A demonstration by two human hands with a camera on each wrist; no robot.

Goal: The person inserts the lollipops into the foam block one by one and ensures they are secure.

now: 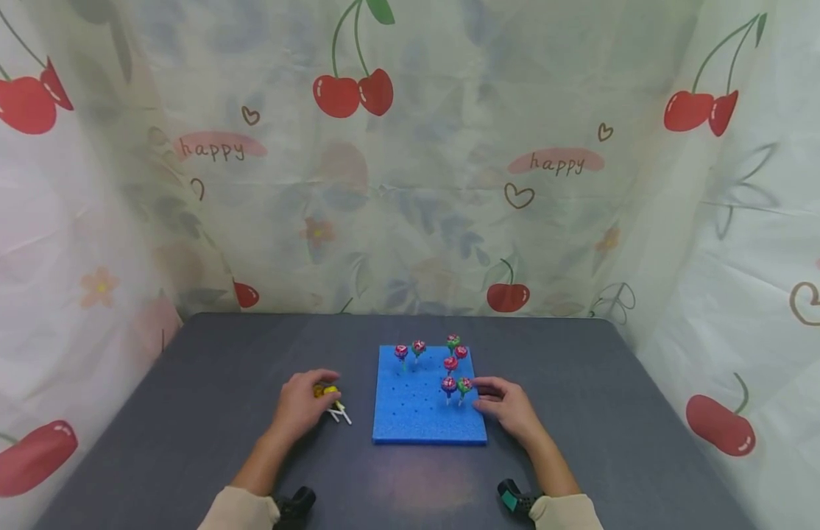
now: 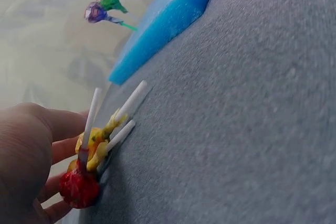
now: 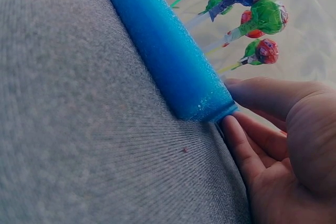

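Note:
My left hand [image 1: 300, 405] reaches over a small bunch of lollipops lying left of the blue foam board [image 1: 410, 427]. In the left wrist view its fingers [image 2: 67, 121] are loosely bent behind two yellow-wrapped lollipops [image 2: 93, 141] and a red lollipop [image 2: 80, 188], whose white sticks point away from the hand. On the board's right side, my right hand [image 1: 512, 408] rests with its fingertips at the edge, close to a green-wrapped lollipop [image 1: 464, 385] and a purple one [image 1: 448, 385]. In the right wrist view the fingers [image 3: 239, 135] meet the board's near right corner.
More lollipops stand upright on the board: red ones [image 1: 450, 364] at the right, a purple one [image 1: 401, 352] and a red-and-green one [image 1: 419, 347] at the back left. Small holes dot the foam. A dark grey table [image 1: 251, 346] lies beneath, with a cherry-print curtain [image 1: 423, 184] around it.

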